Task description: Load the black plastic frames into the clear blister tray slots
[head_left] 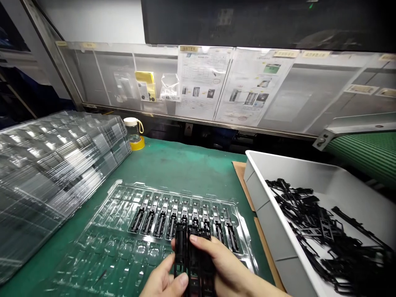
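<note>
While the clear blister tray (123,243) lies flat on the green mat (173,165), one row of its pockets is loaded: about eight black clip parts (173,214) sit side by side in the far row, one per pocket, long axis pointing away from the wearer. The near rows of the tray, toward the wearer, look empty, so by my reading the fill is roughly a third done or less.

Largest items, placed from the tray: left of it, a tall stack of empty clear trays (52,165); right of it, a white bin (349,185) holding a tangled heap of loose black parts (324,235), plenty left.

Over the tray's near right edge, both hands hold a bundle of black parts (193,260), several pieces stacked upright together. The right hand (225,268) wraps the bundle, fingers pressed over its top and side. The left hand (161,282) pinches its lower left edge with the thumb.

Parts: slim, matte black moulded plastic, elongated with a narrow frame shape; finer detail not resolvable.
</note>
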Demonstrator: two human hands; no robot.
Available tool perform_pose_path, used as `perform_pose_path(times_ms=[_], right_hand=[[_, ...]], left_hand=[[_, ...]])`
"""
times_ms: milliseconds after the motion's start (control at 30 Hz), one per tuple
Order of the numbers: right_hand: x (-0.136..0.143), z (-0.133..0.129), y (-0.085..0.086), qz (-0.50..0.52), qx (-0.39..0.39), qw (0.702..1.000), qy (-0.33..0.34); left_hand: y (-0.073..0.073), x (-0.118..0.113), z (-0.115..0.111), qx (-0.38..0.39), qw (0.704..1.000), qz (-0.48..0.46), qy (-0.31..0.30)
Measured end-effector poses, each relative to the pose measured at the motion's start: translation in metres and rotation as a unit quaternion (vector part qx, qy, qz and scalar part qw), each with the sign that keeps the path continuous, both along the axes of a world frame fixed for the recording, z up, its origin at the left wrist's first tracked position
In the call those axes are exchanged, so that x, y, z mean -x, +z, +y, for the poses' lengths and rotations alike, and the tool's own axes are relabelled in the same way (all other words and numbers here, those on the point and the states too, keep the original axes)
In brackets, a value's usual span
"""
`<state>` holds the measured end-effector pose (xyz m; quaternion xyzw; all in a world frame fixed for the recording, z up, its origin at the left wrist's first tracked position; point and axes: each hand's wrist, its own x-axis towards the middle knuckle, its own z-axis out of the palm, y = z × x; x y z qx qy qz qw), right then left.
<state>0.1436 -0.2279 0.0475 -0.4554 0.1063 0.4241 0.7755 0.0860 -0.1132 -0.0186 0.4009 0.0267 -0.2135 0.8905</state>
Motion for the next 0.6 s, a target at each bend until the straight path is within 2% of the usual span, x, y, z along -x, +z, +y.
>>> perform_pose_path(times_ms=[133, 267, 433, 600], right_hand=[[0.001, -0.003, -0.005, 0.025, -0.013, 1.000, 0.004], [0.000, -0.006, -0.010, 0.047, -0.024, 0.999, 0.008], [-0.002, -0.006, -0.009, 0.051, -0.044, 0.997, 0.023], [-0.002, -0.006, -0.009, 0.064, -0.052, 0.996, 0.025]], left_hand=[[0.015, 0.001, 0.002, -0.026, 0.998, 0.050, -0.034], [0.026, 0.003, 0.002, -0.057, 0.995, 0.077, -0.035], [0.026, 0.003, 0.002, -0.095, 0.992, 0.070, -0.054], [0.026, 0.004, 0.003, -0.094, 0.991, 0.073, -0.054]])
